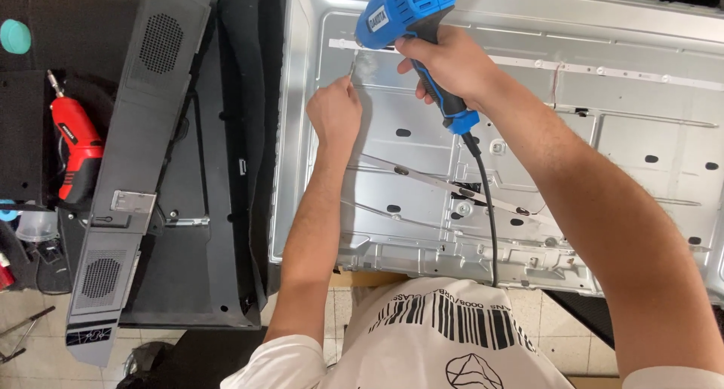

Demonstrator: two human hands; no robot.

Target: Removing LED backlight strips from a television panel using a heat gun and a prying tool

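Observation:
My right hand (452,63) grips a blue corded heat gun (403,15) by its handle, the nozzle aimed at the left end of a white light strip (603,70) on a silver metal television backplate (528,155). My left hand (334,111) is closed on a thin metal tool (352,70) whose tip touches the strip's left end beside the nozzle. The gun's black cord (489,208) hangs down toward my shirt. A loosened light strip (445,184) lies slanted across the plate below my hands.
A black plastic television back cover (204,208) lies left of the plate, with a grey speaker bar (128,155) on it. A red cordless screwdriver (74,147) rests at far left. Tiled floor (30,336) shows at bottom left.

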